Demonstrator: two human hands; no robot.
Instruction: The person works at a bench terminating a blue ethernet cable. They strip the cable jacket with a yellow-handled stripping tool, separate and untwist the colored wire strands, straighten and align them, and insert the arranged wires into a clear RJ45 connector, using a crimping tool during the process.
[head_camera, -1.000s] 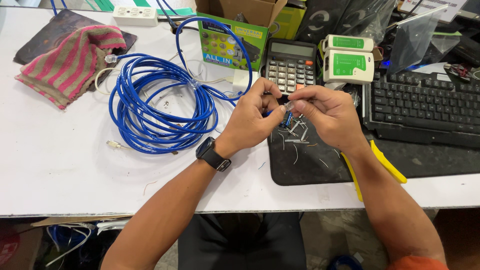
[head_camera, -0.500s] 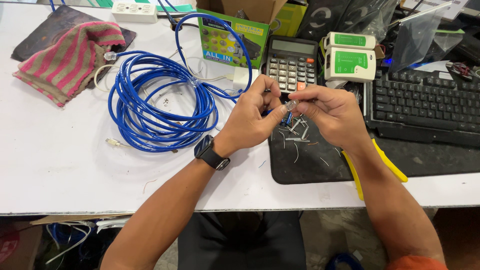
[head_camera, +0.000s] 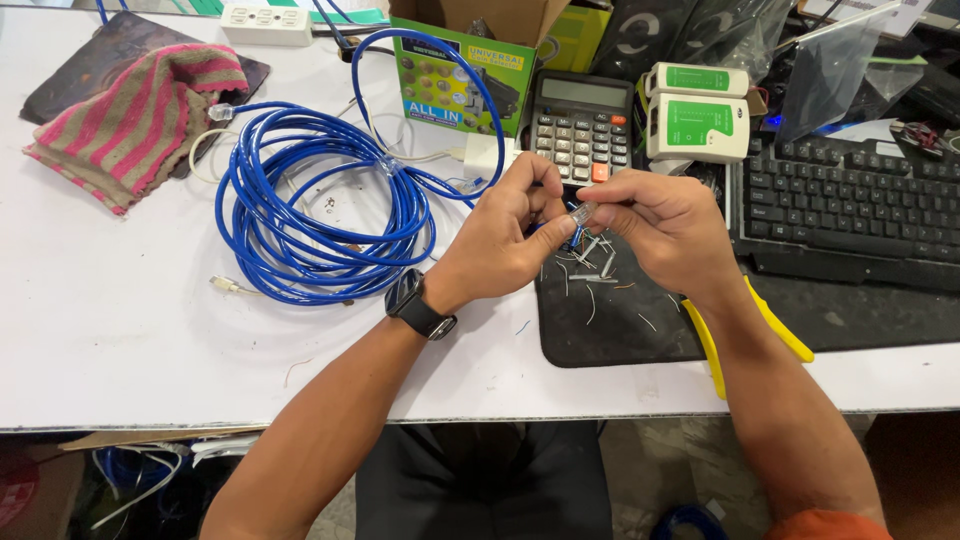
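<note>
My left hand (head_camera: 505, 240) pinches the end of the blue network cable (head_camera: 310, 215), which lies coiled on the white table (head_camera: 110, 330) to the left. My right hand (head_camera: 665, 225) holds a small clear plug connector (head_camera: 582, 212) at that cable end. Both hands meet above a black mat (head_camera: 610, 320) strewn with several short wire clippings. A black watch (head_camera: 420, 307) sits on my left wrist. A yellow-handled crimping tool (head_camera: 770, 330) lies partly under my right forearm.
A black calculator (head_camera: 580, 125) and a white-and-green cable tester in two parts (head_camera: 695, 115) stand behind the hands. A black keyboard (head_camera: 850, 210) is at right. A striped cloth (head_camera: 140, 120), a green box (head_camera: 455, 85) and a white power strip (head_camera: 265, 22) lie at the back.
The hands stay together at the cable end with slight finger shifts; the clear connector now shows between my right fingertips. The view has shifted slightly.
</note>
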